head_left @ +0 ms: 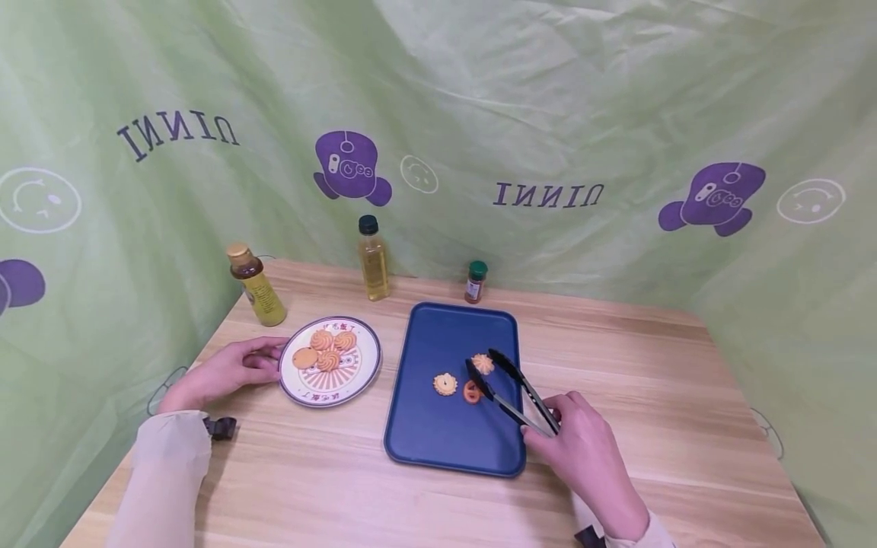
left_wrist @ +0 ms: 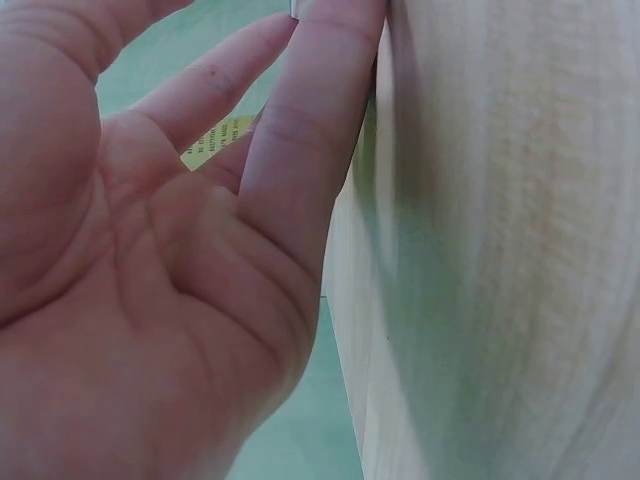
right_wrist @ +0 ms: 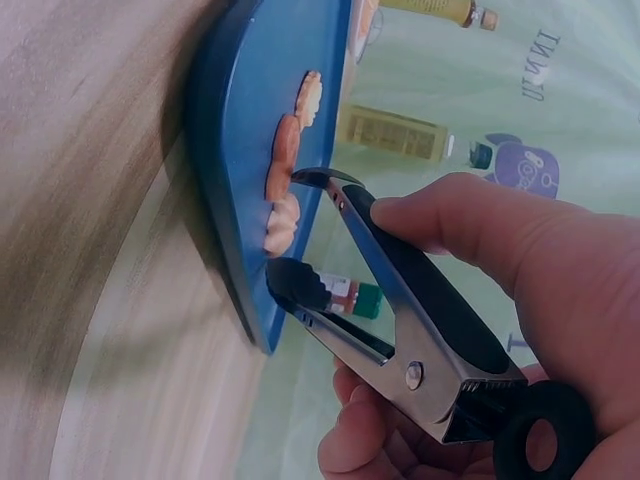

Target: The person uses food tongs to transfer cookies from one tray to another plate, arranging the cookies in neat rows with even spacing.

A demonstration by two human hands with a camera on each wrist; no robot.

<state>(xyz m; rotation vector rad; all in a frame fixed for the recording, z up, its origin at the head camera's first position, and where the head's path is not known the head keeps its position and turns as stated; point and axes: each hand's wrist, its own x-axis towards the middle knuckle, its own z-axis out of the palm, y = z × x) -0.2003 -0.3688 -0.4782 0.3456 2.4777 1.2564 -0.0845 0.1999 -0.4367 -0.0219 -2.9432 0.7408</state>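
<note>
One left hand: relaxed fingers touched round white plate, left edge.
Right hand: grasped black-and-silver tongs across blue rectangular tray, right edge.

A yellow-labelled bottle with a tan cap stands near the back left corner of the pale wood-grain table; along its back edge I see a clear, dark-capped bottle of yellow liquid and a small green-lidded jar, before a green printed curtain.

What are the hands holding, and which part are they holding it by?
The right hand holds the tongs by their arms, thumb on one, fingers round the other. The left hand is at the plate's left rim; whether it grips, I can't tell.
</note>
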